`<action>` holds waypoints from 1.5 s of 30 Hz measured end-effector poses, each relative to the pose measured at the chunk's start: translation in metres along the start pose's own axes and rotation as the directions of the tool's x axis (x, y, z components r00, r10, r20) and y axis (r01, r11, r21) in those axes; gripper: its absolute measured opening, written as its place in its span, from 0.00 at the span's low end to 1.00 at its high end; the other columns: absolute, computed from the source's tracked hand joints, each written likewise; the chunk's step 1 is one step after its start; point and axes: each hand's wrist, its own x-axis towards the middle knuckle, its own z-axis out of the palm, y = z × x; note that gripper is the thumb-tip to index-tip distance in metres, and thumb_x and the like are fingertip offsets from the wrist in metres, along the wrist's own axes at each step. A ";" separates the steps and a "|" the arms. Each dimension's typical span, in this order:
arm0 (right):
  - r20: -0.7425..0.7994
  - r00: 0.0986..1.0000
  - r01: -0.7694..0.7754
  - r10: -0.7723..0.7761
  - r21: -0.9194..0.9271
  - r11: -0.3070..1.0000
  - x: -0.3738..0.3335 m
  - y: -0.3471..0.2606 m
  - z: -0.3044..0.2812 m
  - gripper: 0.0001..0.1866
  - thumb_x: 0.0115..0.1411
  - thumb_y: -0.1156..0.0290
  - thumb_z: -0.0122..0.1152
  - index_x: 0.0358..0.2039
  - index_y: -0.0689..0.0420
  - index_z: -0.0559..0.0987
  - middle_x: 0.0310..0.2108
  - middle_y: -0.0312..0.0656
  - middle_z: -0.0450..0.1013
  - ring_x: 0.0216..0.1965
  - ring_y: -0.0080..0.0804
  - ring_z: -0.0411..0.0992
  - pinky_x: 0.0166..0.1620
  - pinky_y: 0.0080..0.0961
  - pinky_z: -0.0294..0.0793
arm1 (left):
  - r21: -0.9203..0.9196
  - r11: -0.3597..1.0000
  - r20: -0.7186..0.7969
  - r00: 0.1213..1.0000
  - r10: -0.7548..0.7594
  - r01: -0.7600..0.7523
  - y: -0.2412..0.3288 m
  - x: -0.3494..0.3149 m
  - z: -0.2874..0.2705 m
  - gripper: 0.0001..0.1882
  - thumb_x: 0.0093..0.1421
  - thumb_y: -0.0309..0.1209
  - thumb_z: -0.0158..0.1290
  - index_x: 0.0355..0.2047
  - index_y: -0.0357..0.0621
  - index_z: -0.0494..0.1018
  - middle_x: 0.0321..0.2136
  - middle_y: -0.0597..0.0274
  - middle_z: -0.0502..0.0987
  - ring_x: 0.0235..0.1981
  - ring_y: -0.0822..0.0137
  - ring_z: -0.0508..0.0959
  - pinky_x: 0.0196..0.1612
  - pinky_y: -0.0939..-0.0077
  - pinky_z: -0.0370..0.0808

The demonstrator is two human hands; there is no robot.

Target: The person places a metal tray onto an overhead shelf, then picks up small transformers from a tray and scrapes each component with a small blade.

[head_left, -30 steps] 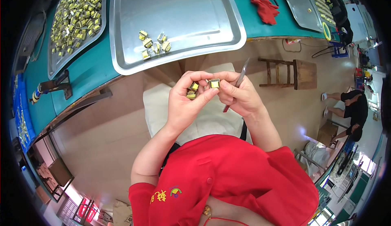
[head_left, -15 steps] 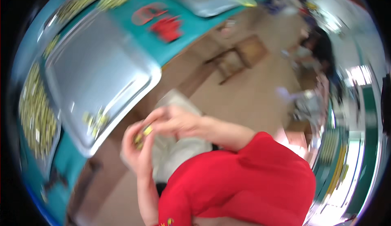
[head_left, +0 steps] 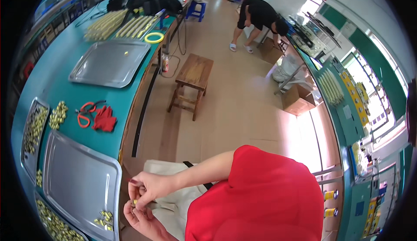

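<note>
My right hand (head_left: 152, 186) and my left hand (head_left: 143, 219) meet in front of my body, fingers pinched together. Between the fingertips shows a small yellow piece (head_left: 135, 202), partly covered, apparently gripped by both hands. Beside my hands, a large metal tray (head_left: 80, 167) lies on the green table, with a few small yellow-and-dark pieces (head_left: 104, 220) in its near corner. More such pieces fill a narrow tray (head_left: 34, 130) and another tray (head_left: 56, 221) at the left. A small heap of them (head_left: 58, 115) lies straight on the tabletop.
Red-handled scissors (head_left: 85, 114) and a red cloth item (head_left: 104, 119) lie on the green table (head_left: 65, 92). Farther along are another metal tray (head_left: 108, 63), a yellow ring (head_left: 154, 37) and bundled yellow strips (head_left: 104, 24). A wooden stool (head_left: 194, 71) stands in the aisle; a person (head_left: 260, 17) bends over a box.
The view has swung toward the aisle, bringing the stool and the bending person fully into sight. My hands appear lower in the picture, still together at the small piece.
</note>
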 end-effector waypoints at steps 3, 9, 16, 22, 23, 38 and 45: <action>0.005 0.999 0.046 -0.045 -0.096 0.994 -0.004 -0.008 0.003 0.13 0.42 0.76 0.68 0.25 0.62 0.71 0.23 0.38 0.72 0.23 0.18 0.70 0.24 0.17 0.67 | -0.150 0.986 -0.018 0.997 -0.080 0.076 -0.006 0.007 -0.006 0.16 0.63 0.33 0.47 0.49 0.43 0.63 0.33 0.68 0.68 0.24 0.84 0.62 0.21 0.93 0.55; 0.082 0.988 0.143 -0.128 -0.210 0.967 -0.016 -0.016 -0.004 0.12 0.42 0.76 0.66 0.28 0.63 0.72 0.22 0.35 0.71 0.20 0.17 0.65 0.24 0.16 0.64 | -0.243 0.957 0.178 0.977 -0.115 0.157 0.004 0.000 0.004 0.21 0.64 0.35 0.44 0.54 0.38 0.59 0.37 0.68 0.66 0.26 0.85 0.61 0.19 0.94 0.54; 0.129 0.920 0.390 -0.370 -0.388 0.835 -0.009 -0.006 -0.007 0.11 0.43 0.78 0.63 0.29 0.64 0.75 0.22 0.36 0.69 0.23 0.21 0.67 0.25 0.20 0.66 | -0.239 0.958 0.139 0.982 -0.129 0.160 0.012 -0.008 0.017 0.25 0.65 0.35 0.43 0.59 0.38 0.55 0.40 0.68 0.66 0.27 0.85 0.61 0.18 0.95 0.53; 0.255 0.858 0.513 -0.446 -0.474 0.715 0.004 -0.010 0.000 0.12 0.40 0.80 0.62 0.29 0.67 0.73 0.25 0.43 0.67 0.25 0.32 0.69 0.28 0.26 0.69 | -0.163 0.972 -0.005 0.985 -0.171 0.168 0.034 -0.011 0.028 0.16 0.58 0.24 0.48 0.48 0.39 0.68 0.35 0.60 0.75 0.25 0.69 0.72 0.21 0.80 0.66; 0.261 0.856 0.517 -0.447 -0.472 0.714 0.007 -0.011 0.001 0.12 0.40 0.80 0.62 0.29 0.67 0.73 0.25 0.43 0.67 0.25 0.32 0.69 0.28 0.26 0.69 | -0.183 0.964 -0.045 0.978 -0.205 0.194 0.036 -0.011 0.028 0.17 0.60 0.26 0.48 0.50 0.37 0.66 0.37 0.61 0.74 0.25 0.73 0.70 0.20 0.84 0.64; 0.418 0.835 0.530 -0.357 -0.784 0.323 0.101 -0.003 0.045 0.13 0.44 0.61 0.67 0.26 0.55 0.78 0.31 0.44 0.70 0.33 0.44 0.71 0.31 0.41 0.69 | -0.459 0.852 0.114 0.968 -0.224 0.251 0.006 -0.014 -0.051 0.13 0.61 0.27 0.45 0.46 0.38 0.65 0.39 0.58 0.70 0.23 0.76 0.65 0.19 0.86 0.61; 0.621 0.747 0.654 -0.236 -0.751 0.094 0.134 0.020 0.101 0.17 0.45 0.52 0.65 0.28 0.51 0.79 0.36 0.47 0.68 0.36 0.45 0.71 0.32 0.38 0.70 | -0.448 0.858 0.142 0.967 -0.211 0.253 -0.004 -0.023 -0.065 0.14 0.61 0.30 0.46 0.47 0.40 0.67 0.43 0.59 0.71 0.26 0.76 0.67 0.20 0.87 0.63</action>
